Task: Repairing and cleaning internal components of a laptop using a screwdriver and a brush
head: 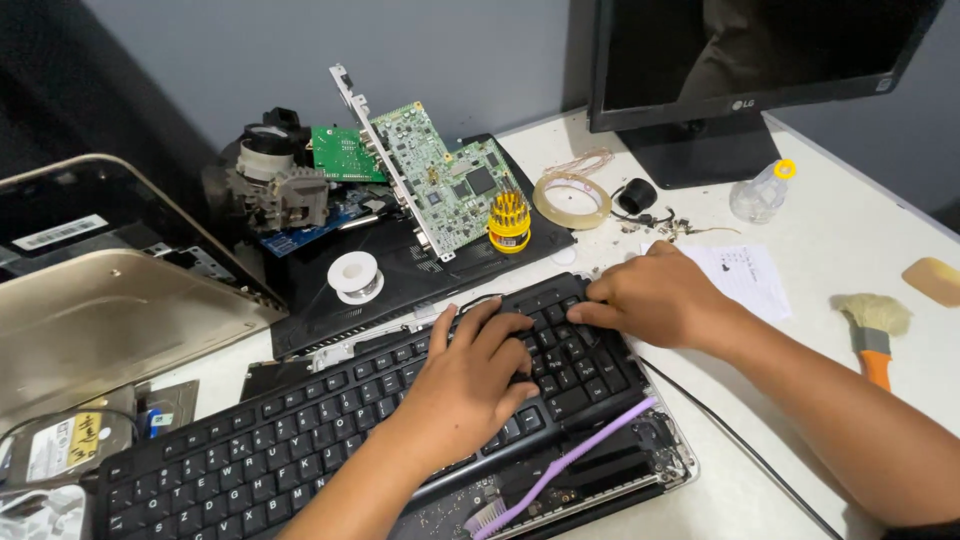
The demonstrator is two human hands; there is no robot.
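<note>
1. There is a single view, from a camera worn on the person's head; no second view overlaps with it.
2. It looks steeply down and forward over the white table (850, 230), toward the grey wall along the top of the frame.
3. It sits close: both forearms enter from the bottom edge, the left hand (470, 385) at centre, the right hand (655, 295) just right of centre.
4. The black keyboard (300, 440) runs slantwise from lower left to centre, so the camera is turned a little against the table's edge.
5. The monitor (740, 60) is cut off at the upper right, the open laptop shell (110, 300) at the left edge.
</note>
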